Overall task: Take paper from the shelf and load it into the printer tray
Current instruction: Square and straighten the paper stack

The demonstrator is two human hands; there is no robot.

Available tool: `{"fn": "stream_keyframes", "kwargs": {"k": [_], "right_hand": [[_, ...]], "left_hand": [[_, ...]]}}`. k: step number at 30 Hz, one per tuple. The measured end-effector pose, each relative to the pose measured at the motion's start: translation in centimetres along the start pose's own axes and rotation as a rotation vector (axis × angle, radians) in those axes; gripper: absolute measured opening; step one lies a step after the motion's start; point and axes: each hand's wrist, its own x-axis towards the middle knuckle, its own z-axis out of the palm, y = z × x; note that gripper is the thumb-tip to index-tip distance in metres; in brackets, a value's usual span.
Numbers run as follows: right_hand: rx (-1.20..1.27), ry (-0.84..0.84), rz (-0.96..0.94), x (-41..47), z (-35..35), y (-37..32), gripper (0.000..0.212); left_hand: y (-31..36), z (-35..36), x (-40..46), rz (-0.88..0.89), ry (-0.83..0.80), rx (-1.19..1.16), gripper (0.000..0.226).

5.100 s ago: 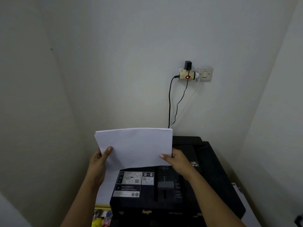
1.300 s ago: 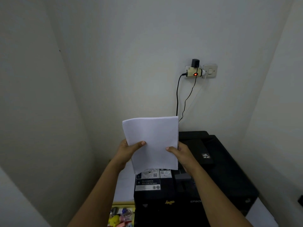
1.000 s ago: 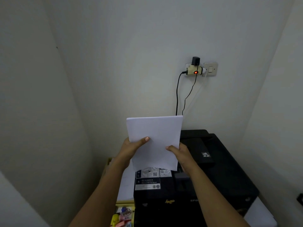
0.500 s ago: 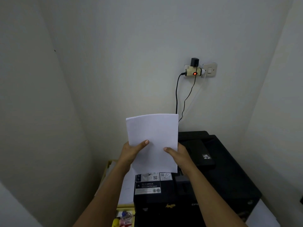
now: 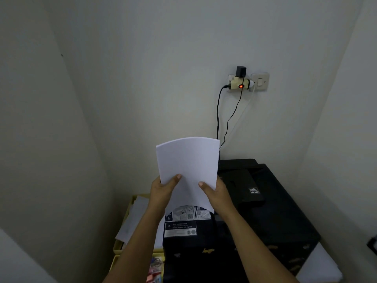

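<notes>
Paper (image 5: 188, 168) stood upright above the black printer (image 5: 265, 211), a white stack pinched at its lower half between both hands. The left hand (image 5: 163, 190) clamped the stack's edge at 9 o'clock, thumb across the front; the right hand (image 5: 216, 194) clamped the edge at 3 o'clock, thumb likewise in front. Half a second before, the sheets were flat; now the top edge bowed in an arc, and the stack's foot hung just above the printer's label (image 5: 180, 221). At 12 o'clock from the stack, a wall adapter (image 5: 240, 83) glowed red, its cables (image 5: 217, 119) dropping behind the printer. At 8 o'clock lay a yellow tray (image 5: 130, 209) with loose sheets.
</notes>
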Motion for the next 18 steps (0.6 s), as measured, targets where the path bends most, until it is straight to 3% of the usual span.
{"fn": "stream_keyframes", "kwargs": {"k": [18], "right_hand": [[-0.06,-0.047,0.078,-1.6,-0.8,0.3,0.031]], "left_hand": [[-1.6,-0.7,-1.4,-0.039,-0.048,0.11,0.032]]}}
